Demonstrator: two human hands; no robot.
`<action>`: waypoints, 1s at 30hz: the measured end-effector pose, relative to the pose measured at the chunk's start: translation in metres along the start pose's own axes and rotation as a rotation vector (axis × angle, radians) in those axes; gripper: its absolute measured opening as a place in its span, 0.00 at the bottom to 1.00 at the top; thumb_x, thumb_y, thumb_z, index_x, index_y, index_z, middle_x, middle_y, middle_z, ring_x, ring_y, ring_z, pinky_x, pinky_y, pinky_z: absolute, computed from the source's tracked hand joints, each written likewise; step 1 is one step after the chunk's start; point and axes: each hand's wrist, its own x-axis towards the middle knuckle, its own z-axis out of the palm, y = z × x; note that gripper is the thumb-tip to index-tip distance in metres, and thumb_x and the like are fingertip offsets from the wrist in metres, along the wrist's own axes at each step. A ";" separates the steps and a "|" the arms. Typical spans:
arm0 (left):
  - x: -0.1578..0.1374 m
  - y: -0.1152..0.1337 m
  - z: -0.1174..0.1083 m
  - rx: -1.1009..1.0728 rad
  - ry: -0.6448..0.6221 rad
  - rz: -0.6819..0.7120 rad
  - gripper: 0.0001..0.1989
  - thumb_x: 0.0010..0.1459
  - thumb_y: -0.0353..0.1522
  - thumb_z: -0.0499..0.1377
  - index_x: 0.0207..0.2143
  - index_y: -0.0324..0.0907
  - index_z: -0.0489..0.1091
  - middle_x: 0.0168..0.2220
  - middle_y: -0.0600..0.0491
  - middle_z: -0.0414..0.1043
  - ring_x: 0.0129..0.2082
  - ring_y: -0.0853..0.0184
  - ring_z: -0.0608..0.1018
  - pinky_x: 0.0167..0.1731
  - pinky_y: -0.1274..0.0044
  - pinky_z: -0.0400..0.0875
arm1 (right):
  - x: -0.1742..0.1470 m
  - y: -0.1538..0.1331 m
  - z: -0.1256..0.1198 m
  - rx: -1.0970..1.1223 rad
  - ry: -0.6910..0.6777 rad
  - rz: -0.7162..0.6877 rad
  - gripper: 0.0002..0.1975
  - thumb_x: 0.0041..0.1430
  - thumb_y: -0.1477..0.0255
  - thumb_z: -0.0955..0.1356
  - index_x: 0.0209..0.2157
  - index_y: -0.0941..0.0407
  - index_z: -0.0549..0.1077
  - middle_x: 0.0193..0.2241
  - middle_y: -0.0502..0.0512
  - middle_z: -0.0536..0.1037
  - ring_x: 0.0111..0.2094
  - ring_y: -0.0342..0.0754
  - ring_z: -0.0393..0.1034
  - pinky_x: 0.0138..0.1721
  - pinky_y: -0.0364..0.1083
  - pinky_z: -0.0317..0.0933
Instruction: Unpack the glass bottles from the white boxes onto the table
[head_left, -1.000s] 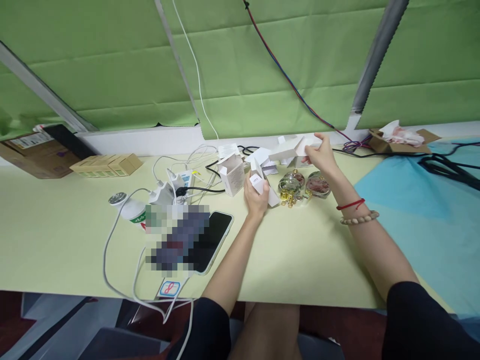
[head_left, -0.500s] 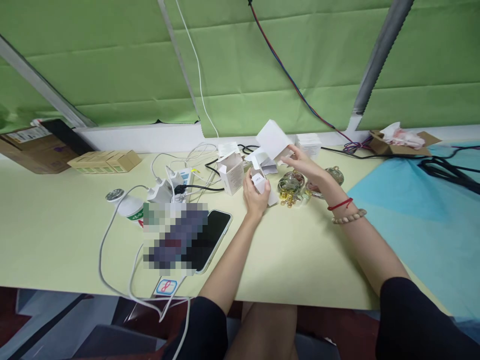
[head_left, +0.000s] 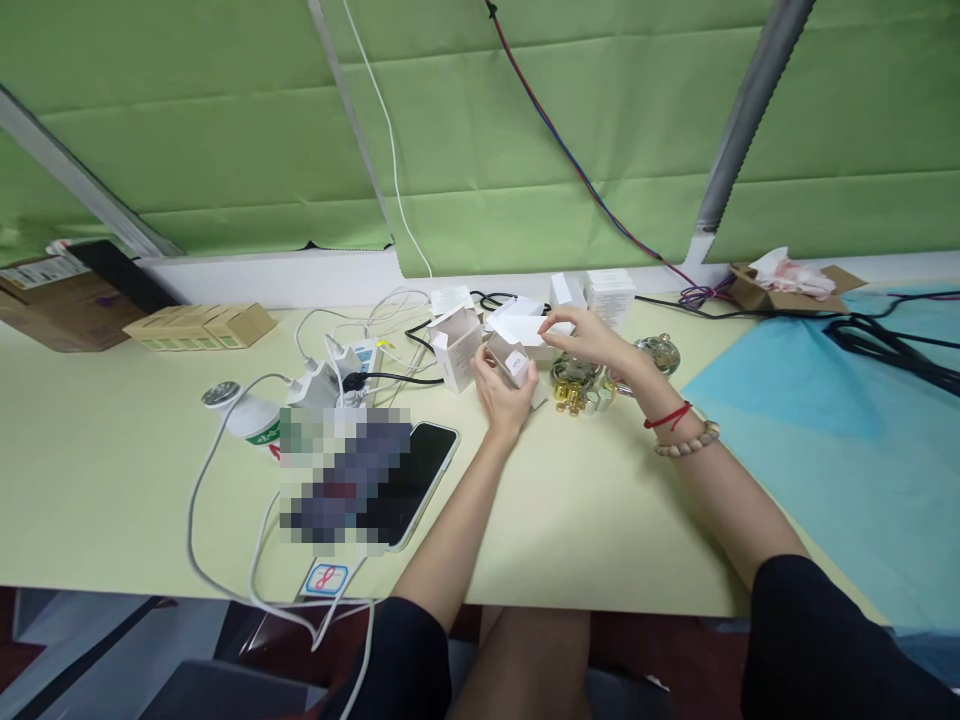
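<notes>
Carton [head_left: 514,364], white with small print on its end, tilts in the curled left hand [head_left: 505,402] over the table [head_left: 600,530]; half-bent right hand [head_left: 589,338] beside white card [head_left: 517,329], grip unclear.

The left grip [head_left: 506,400] holds a white box [head_left: 516,362].

On the table [head_left: 615,540], a carton [head_left: 82,318] stood far left, a row of boxes [head_left: 202,328] just right of it. Nearer, a bottle [head_left: 251,420] was left of a phone [head_left: 420,480]. The left hand [head_left: 501,398] held a small box [head_left: 514,367] between an upright box [head_left: 460,352] on its left and jars [head_left: 573,372] on its right. Far right, tissue [head_left: 795,274] lay in another carton [head_left: 776,302], beyond a sheet [head_left: 817,440] on the table.
</notes>
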 end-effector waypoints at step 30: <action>0.005 0.003 -0.004 0.199 0.228 -0.001 0.43 0.46 0.49 0.63 0.57 0.40 0.47 0.57 0.34 0.56 0.61 0.51 0.59 0.57 0.58 0.53 | -0.013 -0.021 0.044 -0.725 -0.375 -0.047 0.15 0.54 0.72 0.65 0.41 0.62 0.76 0.46 0.68 0.73 0.51 0.60 0.64 0.62 0.64 0.37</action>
